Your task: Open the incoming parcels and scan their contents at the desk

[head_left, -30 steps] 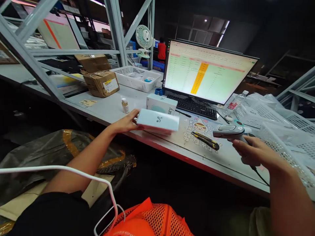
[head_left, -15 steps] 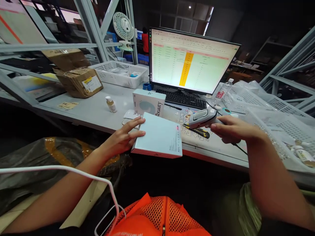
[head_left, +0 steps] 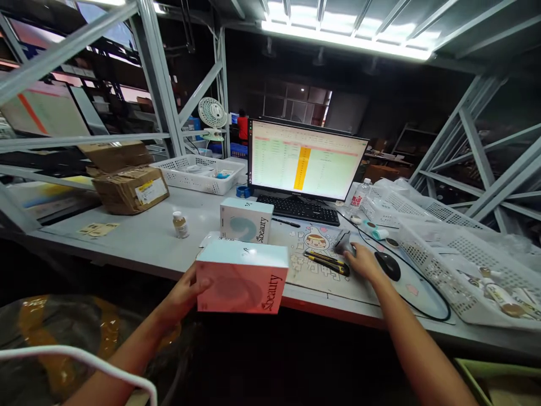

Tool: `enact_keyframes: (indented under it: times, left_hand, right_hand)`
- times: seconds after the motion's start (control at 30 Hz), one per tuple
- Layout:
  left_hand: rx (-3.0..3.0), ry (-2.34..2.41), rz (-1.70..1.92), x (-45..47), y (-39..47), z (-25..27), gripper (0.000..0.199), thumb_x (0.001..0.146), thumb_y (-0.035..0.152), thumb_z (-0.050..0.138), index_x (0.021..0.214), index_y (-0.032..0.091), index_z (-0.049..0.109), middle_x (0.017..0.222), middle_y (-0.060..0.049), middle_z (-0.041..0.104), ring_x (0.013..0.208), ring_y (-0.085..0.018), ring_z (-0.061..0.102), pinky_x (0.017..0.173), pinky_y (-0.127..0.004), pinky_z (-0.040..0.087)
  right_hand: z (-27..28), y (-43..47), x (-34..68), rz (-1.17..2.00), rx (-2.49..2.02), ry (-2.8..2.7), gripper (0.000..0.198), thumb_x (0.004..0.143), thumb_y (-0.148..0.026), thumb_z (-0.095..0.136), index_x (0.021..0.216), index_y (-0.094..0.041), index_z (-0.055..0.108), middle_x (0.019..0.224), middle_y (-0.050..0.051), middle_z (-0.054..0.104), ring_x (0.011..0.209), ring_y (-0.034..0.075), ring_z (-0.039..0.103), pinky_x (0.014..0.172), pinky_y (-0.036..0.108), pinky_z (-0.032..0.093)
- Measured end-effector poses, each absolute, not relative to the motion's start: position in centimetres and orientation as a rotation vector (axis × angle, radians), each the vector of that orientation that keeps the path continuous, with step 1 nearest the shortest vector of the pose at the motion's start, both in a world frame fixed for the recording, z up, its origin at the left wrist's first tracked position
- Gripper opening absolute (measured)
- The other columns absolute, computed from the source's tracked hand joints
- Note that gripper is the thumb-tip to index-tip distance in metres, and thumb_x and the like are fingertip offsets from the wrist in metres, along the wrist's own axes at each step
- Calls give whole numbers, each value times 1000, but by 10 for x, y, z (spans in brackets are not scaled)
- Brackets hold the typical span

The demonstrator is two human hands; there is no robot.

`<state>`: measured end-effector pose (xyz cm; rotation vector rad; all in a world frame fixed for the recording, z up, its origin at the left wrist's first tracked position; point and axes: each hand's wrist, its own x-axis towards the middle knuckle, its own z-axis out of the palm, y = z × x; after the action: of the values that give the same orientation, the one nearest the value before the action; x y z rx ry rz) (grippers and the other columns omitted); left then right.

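Note:
My left hand (head_left: 190, 290) grips the left end of a light blue cosmetics box (head_left: 240, 282), its front with "beauty" lettering facing me, above the table's front edge. Just behind it, a similar box (head_left: 247, 220) stands upright on the table. On the right, my right hand (head_left: 359, 259) is closed around a grey handheld barcode scanner (head_left: 344, 241), which rests low at the mat. Two yellow-and-black utility knives (head_left: 327, 264) lie to the left of that hand. A black computer mouse (head_left: 387, 266) is to its right.
A monitor (head_left: 306, 158) and keyboard (head_left: 298, 210) stand at the back. A small bottle (head_left: 180, 225), a cardboard carton (head_left: 130, 189) and a white basket (head_left: 198, 172) are on the left. White perforated baskets (head_left: 443, 270) line the right, beside the scanner's black cable.
My left hand has tilted the box so its lettered front shows instead of its broad back. My right hand has lowered the scanner to the mat. The camera view has tilted upward.

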<state>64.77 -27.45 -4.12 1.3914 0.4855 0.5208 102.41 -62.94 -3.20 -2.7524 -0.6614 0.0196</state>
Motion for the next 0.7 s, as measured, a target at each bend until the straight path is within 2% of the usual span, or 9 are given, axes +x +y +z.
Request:
enact_keyframes:
  times: [0.1, 0.23, 0.37, 0.43, 0.5, 0.57, 0.7]
  left_hand:
    - [1024, 680, 580, 649, -285, -43, 54, 54, 48, 94, 97, 19, 77, 90, -13, 81, 87, -37, 78, 66, -36, 67]
    - [795, 786, 640, 655, -290, -30, 34, 56, 38, 85, 82, 18, 77, 80, -9, 80, 72, -30, 75, 58, -34, 66]
    - [785, 763, 658, 668, -288, -23, 28, 61, 37, 81, 83, 19, 76, 76, -6, 78, 63, -25, 72, 52, -31, 63]
    - [844, 757, 663, 674, -289, -24, 30, 65, 40, 80, 87, 20, 76, 75, -5, 77, 66, -26, 74, 53, -32, 63]
    - [890, 783, 657, 678, -291, -27, 31, 69, 42, 77, 91, 20, 75, 75, -6, 77, 71, -30, 76, 56, -35, 65]
    - [893, 819, 645, 677, -293, -29, 32, 70, 43, 74, 94, 22, 75, 75, -6, 77, 75, -33, 78, 58, -39, 66]
    - [831, 869, 603, 659, -289, -34, 28, 66, 45, 75, 91, 30, 73, 71, -2, 77, 71, -34, 77, 53, -39, 65]
  right_hand:
    - [-54, -631, 1027, -58, -2752, -609, 58, 101, -35, 61, 150, -5, 55, 135, 26, 68, 125, 35, 66, 104, 39, 48]
    - [-47, -625, 1029, -259, -2717, -654, 60, 100, -38, 62, 151, -6, 56, 137, 26, 65, 129, 36, 63, 108, 44, 49]
    - [-17, -591, 1026, -316, -2399, -863, 53, 101, -40, 60, 146, -12, 63, 132, 19, 69, 122, 31, 67, 108, 45, 53]
    - [0, -557, 1021, -251, -2210, -991, 54, 99, -42, 64, 145, -14, 63, 131, 17, 70, 117, 29, 69, 106, 47, 55]
    - [13, -512, 1014, -163, -2038, -1118, 58, 97, -42, 69, 148, -17, 61, 138, 18, 67, 122, 29, 67, 108, 48, 55]
    - [22, -463, 1006, -89, -1919, -1226, 65, 96, -45, 73, 153, -20, 57, 149, 18, 61, 135, 30, 61, 115, 50, 50]
    - [21, -378, 992, 64, -1865, -1383, 94, 86, -51, 87, 166, -29, 42, 173, 17, 32, 161, 36, 30, 129, 57, 32]
